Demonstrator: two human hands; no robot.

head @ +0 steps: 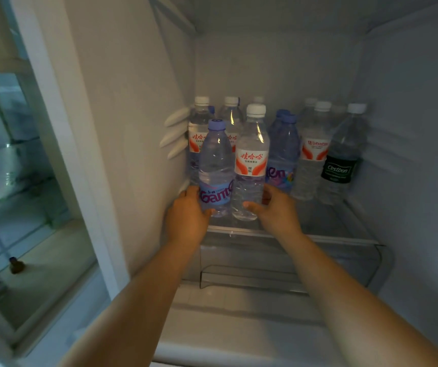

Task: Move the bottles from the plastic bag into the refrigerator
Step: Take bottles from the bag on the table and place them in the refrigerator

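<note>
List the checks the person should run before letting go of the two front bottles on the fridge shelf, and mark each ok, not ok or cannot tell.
1. Left hand grips blue-cap bottle: ok.
2. Right hand grips white-cap bottle: ok.
3. Both bottles upright: ok.
4. Bases fully resting on glass shelf: cannot tell.
5. Shelf space free to the right front: ok.
6. Plastic bag emptied: cannot tell, out of view.

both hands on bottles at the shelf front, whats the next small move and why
Probably let go of both. The blue-capped bottle in the left hand and the white-capped bottle in the right hand already appear to stand upright on the glass shelf.
</note>
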